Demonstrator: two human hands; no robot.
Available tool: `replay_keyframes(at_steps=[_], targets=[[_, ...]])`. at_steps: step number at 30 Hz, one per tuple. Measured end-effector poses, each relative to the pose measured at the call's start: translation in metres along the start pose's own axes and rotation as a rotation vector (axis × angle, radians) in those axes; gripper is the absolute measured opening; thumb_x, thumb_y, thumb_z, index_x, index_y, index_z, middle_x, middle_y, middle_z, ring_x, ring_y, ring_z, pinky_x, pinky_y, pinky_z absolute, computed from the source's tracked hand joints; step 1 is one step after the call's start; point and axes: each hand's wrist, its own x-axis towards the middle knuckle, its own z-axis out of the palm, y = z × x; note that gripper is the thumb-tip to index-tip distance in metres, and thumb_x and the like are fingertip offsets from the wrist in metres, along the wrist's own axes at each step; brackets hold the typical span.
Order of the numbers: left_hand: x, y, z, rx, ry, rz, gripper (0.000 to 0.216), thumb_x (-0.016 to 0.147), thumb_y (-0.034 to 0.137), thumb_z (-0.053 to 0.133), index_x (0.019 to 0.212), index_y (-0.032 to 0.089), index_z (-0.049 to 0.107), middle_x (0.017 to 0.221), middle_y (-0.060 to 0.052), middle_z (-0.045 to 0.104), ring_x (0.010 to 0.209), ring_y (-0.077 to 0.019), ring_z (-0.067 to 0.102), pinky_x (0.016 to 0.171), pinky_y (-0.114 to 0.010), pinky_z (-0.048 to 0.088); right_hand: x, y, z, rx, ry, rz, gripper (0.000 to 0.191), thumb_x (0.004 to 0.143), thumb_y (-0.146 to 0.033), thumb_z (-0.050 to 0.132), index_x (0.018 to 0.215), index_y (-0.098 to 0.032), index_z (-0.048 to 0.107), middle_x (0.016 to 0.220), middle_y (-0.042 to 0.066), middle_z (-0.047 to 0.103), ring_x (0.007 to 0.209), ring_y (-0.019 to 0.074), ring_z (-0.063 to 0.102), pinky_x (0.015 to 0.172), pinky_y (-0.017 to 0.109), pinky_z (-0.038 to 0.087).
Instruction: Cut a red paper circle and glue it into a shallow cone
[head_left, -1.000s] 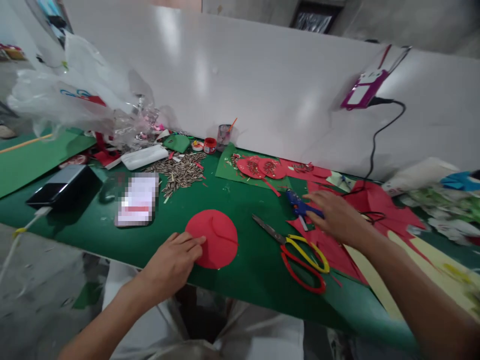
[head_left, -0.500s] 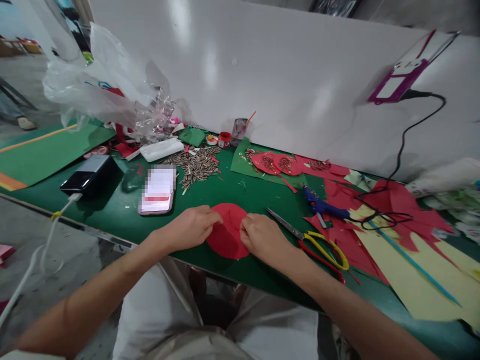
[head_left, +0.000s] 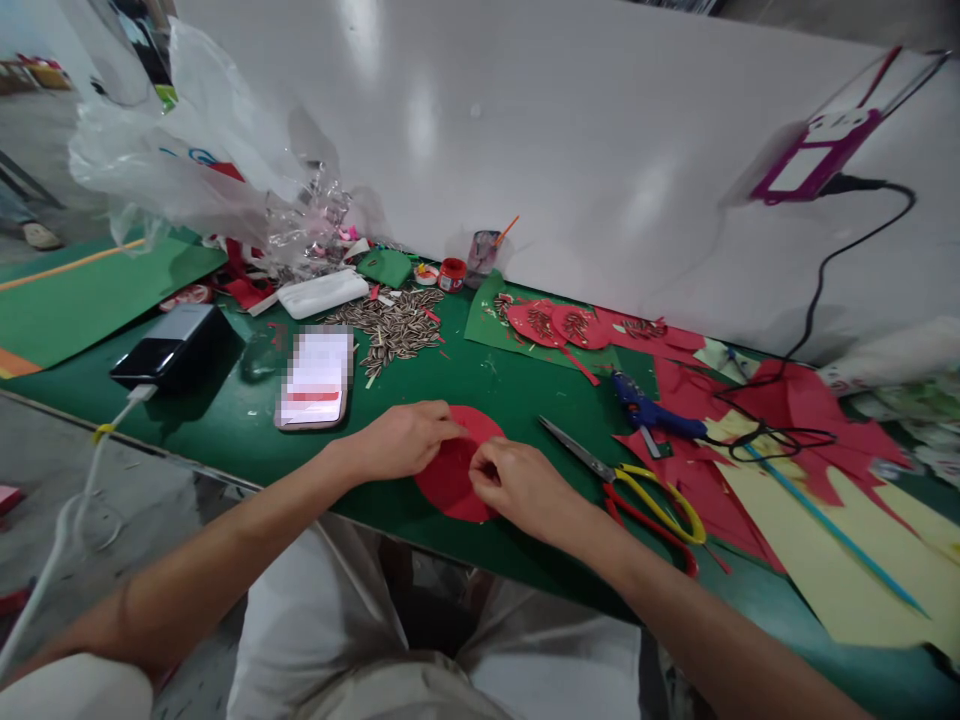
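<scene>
A round red paper disc (head_left: 450, 485) lies on the green table close to its front edge. My left hand (head_left: 409, 440) comes over its upper left part, fingers bunched and pointing right; whatever they pinch is hidden. Over the right part of the disc, my right hand (head_left: 517, 485) is closed, thumb and forefinger curled into a pinch. I cannot make out anything between those fingertips. Just right of that hand lie scissors (head_left: 607, 470) with yellow and red handles. A phone (head_left: 315, 378) lies to the left of my left hand.
Behind are a seed pile (head_left: 397, 330), a red jar (head_left: 451, 274) and red paper shapes bearing seeds (head_left: 559, 325). At right lie a blue glue gun (head_left: 656, 408) with its cord, red paper scraps (head_left: 810, 400) and yellow paper (head_left: 817, 560). A power bank (head_left: 176, 345) and plastic bag (head_left: 195, 180) stand left.
My left hand has shifted slightly right and up, farther over the disc. My right hand has moved a little lower and now shows a rounded pinch. The view has shifted slightly.
</scene>
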Motion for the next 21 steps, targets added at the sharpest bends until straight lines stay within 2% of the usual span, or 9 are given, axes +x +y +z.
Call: replay_keyframes(at_steps=[8,21], targets=[[0.0008,-0.0002,0.002,0.042,-0.043,-0.007,0.039,0.084,0.009,0.037,0.11,0.025,0.06,0.088,-0.003,0.055,0.085,-0.0137,0.054,0.074,-0.023,0.043,0.0011,-0.0009,0.0036,-0.034,0.01,-0.039,0.014,0.078,-0.013,0.049,0.076,-0.014,0.063,0.075,0.003,0.063,0.065,0.0127,0.053,0.063,0.024,0.035],[0.0001,-0.0027,0.0045,0.033,-0.04,-0.007,0.034,0.086,0.01,0.038,0.105,0.023,0.063,0.092,-0.004,0.057,0.09,-0.0138,0.054,0.077,-0.023,0.044,0.001,-0.0019,0.0048,-0.109,0.032,-0.036,0.012,0.078,-0.015,0.05,0.074,-0.015,0.062,0.077,0.003,0.063,0.071,0.0147,0.055,0.066,0.025,0.034]])
